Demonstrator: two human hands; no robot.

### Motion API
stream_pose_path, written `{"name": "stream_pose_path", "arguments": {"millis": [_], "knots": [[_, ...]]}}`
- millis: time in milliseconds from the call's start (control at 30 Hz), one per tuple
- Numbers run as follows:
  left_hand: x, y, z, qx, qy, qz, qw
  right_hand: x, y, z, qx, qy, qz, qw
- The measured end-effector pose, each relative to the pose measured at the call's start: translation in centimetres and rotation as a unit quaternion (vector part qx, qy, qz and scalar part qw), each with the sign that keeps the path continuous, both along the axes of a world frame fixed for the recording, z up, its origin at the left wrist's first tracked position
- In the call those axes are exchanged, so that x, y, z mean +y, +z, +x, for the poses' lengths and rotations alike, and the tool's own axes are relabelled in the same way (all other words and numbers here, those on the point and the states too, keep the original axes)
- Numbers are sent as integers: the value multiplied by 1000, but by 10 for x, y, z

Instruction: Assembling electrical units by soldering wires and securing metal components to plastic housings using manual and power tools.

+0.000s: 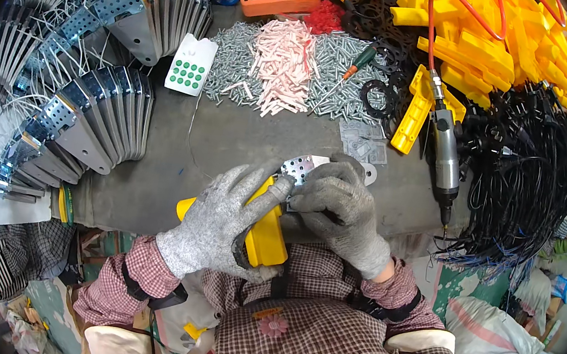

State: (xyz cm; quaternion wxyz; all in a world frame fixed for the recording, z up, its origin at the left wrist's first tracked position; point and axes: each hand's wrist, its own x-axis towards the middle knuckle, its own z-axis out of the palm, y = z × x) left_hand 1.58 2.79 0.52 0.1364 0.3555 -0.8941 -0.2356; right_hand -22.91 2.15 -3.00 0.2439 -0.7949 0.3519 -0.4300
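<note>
At the tabletop's [247, 130] near edge, my left hand [214, 221] clasps a yellow housing [267, 237]; what my right hand [340, 209] pinches, hidden, I can't tell.

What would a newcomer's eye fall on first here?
The heap of bright yellow parts at upper right stands out most. Next come small pink pieces between two spreads of silvery screws at top centre. Then comes the gloved left hand, mid-picture, holding a yellow casing.
</note>
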Motion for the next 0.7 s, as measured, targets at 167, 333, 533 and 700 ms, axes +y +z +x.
{"name": "stream_pose_path", "arguments": {"millis": [167, 333, 533, 700], "knots": [[7, -4, -1, -20, 16, -2, 1000, 21, 3, 12, 41, -66, 3, 997], [9, -7, -1, -9, 24, -7, 1000, 27, 7, 18, 19, -65, 48, 997], [13, -8, -6, -13, 31, -43, 999, 35, 5, 0, 92, -11, 67, 993], [16, -10, -5, -5, 40, -35, 999, 10, 42, -72, 221, -338, -25, 915]]}}
